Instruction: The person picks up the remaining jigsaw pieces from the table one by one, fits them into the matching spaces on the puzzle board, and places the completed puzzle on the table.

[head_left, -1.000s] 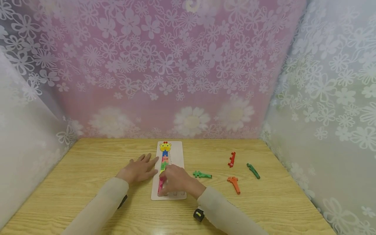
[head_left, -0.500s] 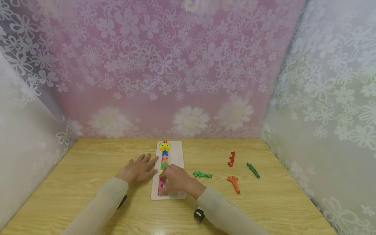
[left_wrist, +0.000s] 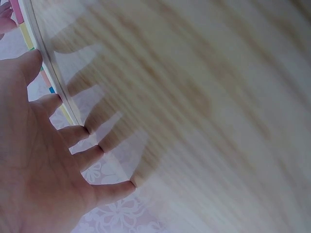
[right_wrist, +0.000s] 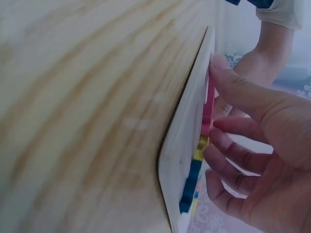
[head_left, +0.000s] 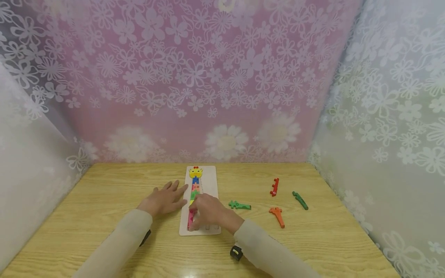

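A pale puzzle board [head_left: 209,179] lies lengthwise on the table, bearing a yellow giraffe-head piece [head_left: 196,172] and a column of coloured neck pieces below it. My right hand [head_left: 210,211] pinches the pink puzzle piece [head_left: 190,221] at the column's lower end; in the right wrist view, thumb and index finger sit at either end of that pink piece. The right hand covers part of the board. Spread flat, my left hand [head_left: 163,200] has its thumb and fingertips at the board's left edge. A dark blue piece [right_wrist: 190,187] stands proud of the board in the right wrist view.
Right of the board lie loose puzzle pieces: a green piece [head_left: 240,205], a red piece [head_left: 274,187], an orange piece [head_left: 277,217] and a dark green piece [head_left: 300,200]. Flower-patterned curtains [head_left: 226,96] border the wooden table [head_left: 121,185].
Both hands keep their places at the board, and the right hand stays on the pink piece. Only a very slight shift of the whole view shows.
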Demonstrator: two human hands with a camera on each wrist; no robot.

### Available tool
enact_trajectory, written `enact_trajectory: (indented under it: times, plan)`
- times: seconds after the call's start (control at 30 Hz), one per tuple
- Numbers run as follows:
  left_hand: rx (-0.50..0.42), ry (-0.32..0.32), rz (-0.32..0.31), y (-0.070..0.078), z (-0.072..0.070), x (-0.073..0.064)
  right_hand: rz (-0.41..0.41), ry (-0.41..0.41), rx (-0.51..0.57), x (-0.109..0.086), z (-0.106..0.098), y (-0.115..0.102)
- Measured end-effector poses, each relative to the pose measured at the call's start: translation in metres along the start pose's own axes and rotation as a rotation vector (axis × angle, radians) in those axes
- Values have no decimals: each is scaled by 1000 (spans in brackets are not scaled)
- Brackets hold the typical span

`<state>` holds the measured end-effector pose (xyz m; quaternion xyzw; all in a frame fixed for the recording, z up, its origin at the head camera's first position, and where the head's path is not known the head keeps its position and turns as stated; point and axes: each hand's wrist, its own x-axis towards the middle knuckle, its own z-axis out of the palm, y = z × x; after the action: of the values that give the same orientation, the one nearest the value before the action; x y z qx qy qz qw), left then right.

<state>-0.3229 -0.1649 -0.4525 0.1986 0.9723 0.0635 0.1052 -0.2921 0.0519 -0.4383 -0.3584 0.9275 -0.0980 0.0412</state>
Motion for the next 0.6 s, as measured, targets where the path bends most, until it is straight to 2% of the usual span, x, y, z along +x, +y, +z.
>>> enact_trajectory:
  times: [0.23, 0.43, 0.6]
  plan:
    - [-5, -10, -2, 2, -1, -1, -77, 13, 62, -5, -10, 18]
    - [-8, -13, -19, 2, -2, 1, -58, -2, 168, -20, -26, 45]
    - [-6, -18, -13, 2, -2, 0, -83, -10, 174, -32, -34, 72]
